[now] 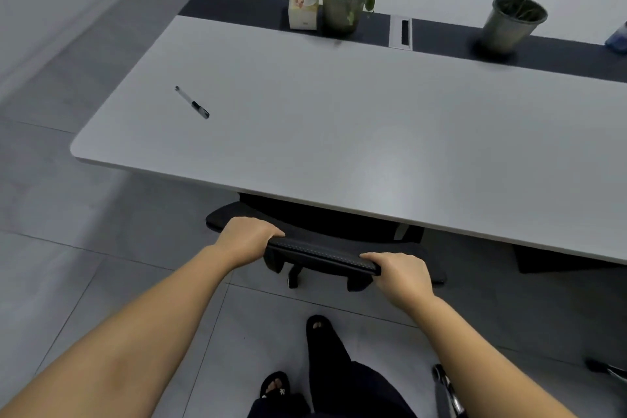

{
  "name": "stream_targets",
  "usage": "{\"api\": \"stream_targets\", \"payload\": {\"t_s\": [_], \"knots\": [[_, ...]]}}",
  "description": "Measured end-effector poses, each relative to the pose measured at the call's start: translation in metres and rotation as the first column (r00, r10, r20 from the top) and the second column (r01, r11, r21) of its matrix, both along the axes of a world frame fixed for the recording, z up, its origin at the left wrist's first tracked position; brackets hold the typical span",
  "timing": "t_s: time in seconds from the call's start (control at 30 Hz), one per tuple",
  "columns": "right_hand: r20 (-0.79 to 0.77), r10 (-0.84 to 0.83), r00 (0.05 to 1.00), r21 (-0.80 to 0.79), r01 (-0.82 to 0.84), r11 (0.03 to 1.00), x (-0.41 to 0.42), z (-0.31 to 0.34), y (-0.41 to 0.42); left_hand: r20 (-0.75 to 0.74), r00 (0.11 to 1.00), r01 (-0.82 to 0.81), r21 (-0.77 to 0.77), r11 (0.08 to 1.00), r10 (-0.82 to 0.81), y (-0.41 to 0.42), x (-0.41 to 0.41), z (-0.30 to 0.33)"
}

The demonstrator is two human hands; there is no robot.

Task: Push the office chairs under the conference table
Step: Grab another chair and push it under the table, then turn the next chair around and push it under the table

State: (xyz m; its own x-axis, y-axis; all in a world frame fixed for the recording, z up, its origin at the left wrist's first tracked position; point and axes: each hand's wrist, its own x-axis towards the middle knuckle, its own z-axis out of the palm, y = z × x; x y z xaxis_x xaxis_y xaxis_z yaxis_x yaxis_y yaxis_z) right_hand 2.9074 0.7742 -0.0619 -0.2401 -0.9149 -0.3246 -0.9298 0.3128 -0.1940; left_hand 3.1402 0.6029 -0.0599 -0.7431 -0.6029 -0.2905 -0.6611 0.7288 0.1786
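Grip: as I squared the chair (325, 248) to the table (339, 132), left hand (246, 236) and right hand (400, 273) curled round its top rail.
Seat: mostly tucked under, judging by the edge.

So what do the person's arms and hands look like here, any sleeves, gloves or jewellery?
Both forearms are bare as far as the frame shows, with no sleeve edge in view. The left hand and right hand wear no gloves, and no watch, bracelet or ring is visible on the wrists or the backs of the hands. The fingertips are curled out of sight, so nails cannot be judged.
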Motion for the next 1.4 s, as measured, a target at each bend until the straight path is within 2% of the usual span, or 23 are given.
{"api": "stream_targets", "payload": {"t_s": [0.33, 0.6, 0.73, 0.87, 0.93, 1.0, 1.07, 1.13, 1.2, 1.23, 1.3, 1.4], "knots": [[-0.001, 0.019, 1.000, -0.014, -0.019, 1.000, -0.020, 0.002, -0.025, -0.022, 1.000, 0.011, -0.071, 0.997, -0.012, -0.019, -0.015, -0.006], [0.017, 0.011, 1.000, 0.007, -0.012, 1.000, -0.016, 0.003, -0.018, 0.035, 0.999, -0.006, -0.012, 1.000, 0.006, -0.013, -0.014, -0.004], [0.141, 0.017, 0.990, 0.034, -0.022, 0.999, -0.012, 0.018, -0.009, 0.135, 0.987, 0.076, 0.098, 0.992, -0.089, -0.011, -0.010, 0.011], [0.291, -0.053, 0.955, -0.119, 0.091, 0.989, 0.007, 0.048, 0.019, 0.061, 0.984, 0.159, 0.123, 0.980, -0.167, 0.009, -0.002, 0.049], [0.417, -0.115, 0.902, -0.221, 0.223, 0.949, 0.022, 0.063, 0.039, -0.063, 0.994, 0.094, 0.137, 0.986, -0.086, 0.027, 0.013, 0.065], [0.571, -0.171, 0.803, -0.291, 0.393, 0.872, 0.039, 0.076, 0.062, -0.253, 0.964, -0.024, 0.210, 0.977, 0.078, 0.051, 0.035, 0.078], [0.688, -0.216, 0.693, -0.317, 0.555, 0.769, 0.067, 0.085, 0.091, -0.447, 0.852, -0.111, 0.355, 0.928, 0.273, 0.082, 0.063, 0.089], [0.769, -0.242, 0.592, -0.309, 0.675, 0.670, 0.097, 0.089, 0.121, -0.571, 0.681, -0.162, 0.493, 0.855, 0.458, 0.114, 0.087, 0.098], [0.827, -0.259, 0.499, -0.270, 0.756, 0.596, 0.124, 0.089, 0.146, -0.613, 0.536, -0.175, 0.592, 0.786, 0.581, 0.144, 0.106, 0.100], [0.845, -0.267, 0.463, -0.248, 0.782, 0.572, 0.137, 0.089, 0.157, -0.611, 0.501, -0.166, 0.627, 0.761, 0.613, 0.157, 0.113, 0.099], [0.865, -0.285, 0.413, -0.213, 0.816, 0.537, 0.157, 0.087, 0.177, -0.604, 0.488, -0.146, 0.656, 0.741, 0.630, 0.180, 0.125, 0.094], [0.880, -0.308, 0.362, -0.186, 0.859, 0.477, 0.178, 0.087, 0.205, -0.591, 0.538, -0.120, 0.652, 0.748, 0.601, 0.205, 0.133, 0.089]]}}
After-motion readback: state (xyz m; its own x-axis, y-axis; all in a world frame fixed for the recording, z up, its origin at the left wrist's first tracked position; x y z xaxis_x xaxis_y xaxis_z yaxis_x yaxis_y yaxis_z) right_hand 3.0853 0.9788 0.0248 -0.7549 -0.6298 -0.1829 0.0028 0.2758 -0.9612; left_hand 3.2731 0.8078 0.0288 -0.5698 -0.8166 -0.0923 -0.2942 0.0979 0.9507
